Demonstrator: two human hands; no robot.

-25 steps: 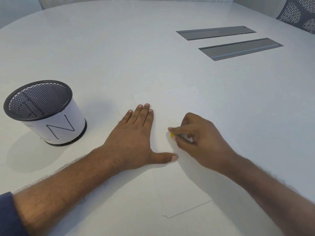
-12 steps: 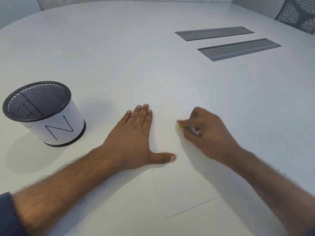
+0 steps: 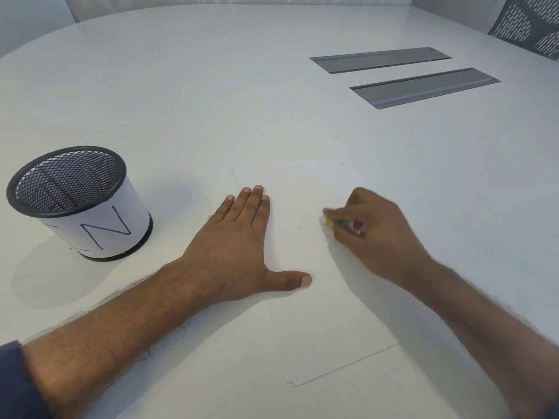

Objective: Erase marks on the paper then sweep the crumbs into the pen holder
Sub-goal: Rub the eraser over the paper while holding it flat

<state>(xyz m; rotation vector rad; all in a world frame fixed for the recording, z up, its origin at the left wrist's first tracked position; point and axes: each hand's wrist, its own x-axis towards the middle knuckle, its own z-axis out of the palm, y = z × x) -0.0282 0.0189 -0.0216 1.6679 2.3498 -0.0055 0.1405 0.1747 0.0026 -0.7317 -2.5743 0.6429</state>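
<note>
- White paper sheet [image 3: 317, 297] lies flat on the white tabletop [image 3: 211, 101], right of the black mesh pen holder [image 3: 78, 204].
- Left hand [image 3: 233, 252], fingers spread flat, pins the paper's left edge.
- Right hand [image 3: 372, 231], grip pinched on a small yellow-tipped eraser [image 3: 328, 221], rubs mid-sheet.
- Erasing looks underway; sweeping the few dark crumbs [image 3: 301, 229] leftward into the holder comes next.

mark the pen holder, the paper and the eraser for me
pen holder [image 3: 99, 234]: head view, on its white label by the N.
paper [image 3: 329, 325]: head view, on the bare near half.
eraser [image 3: 328, 221]: head view, on the yellow tip at the right hand's fingertips.
</note>
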